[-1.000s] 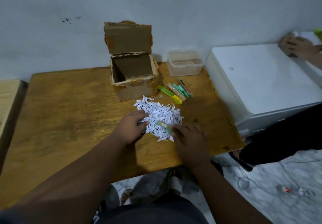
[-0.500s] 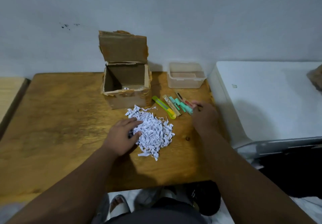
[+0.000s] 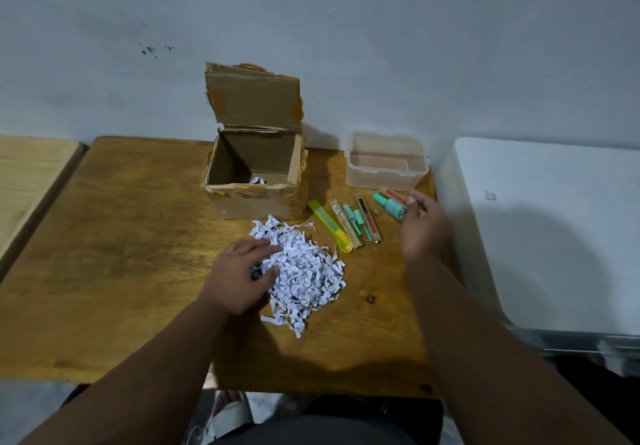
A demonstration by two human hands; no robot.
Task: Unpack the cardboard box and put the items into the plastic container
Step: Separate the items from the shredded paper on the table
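The open cardboard box (image 3: 254,198) stands at the back of the wooden table (image 3: 121,254), flap up, with a scrap of paper inside. Right of it sits the clear plastic container (image 3: 386,164), holding nothing. A heap of shredded paper (image 3: 304,271) lies in front of the box. My left hand (image 3: 242,274) rests on the heap's left side, fingers loosely spread. Between box and container lie a yellow-green cutter (image 3: 330,226) and several brown packets with teal pieces (image 3: 360,222). My right hand (image 3: 424,226) pinches the end of a teal-and-brown packet (image 3: 391,203), low over the table.
A white appliance top (image 3: 554,219) adjoins the table's right edge. A second pale wooden surface (image 3: 31,174) lies at the left. The grey wall stands right behind the box and container.
My right hand took a packet out of the shredded paper and carried it back and right to the row of items by the container. My left hand stayed on the heap.
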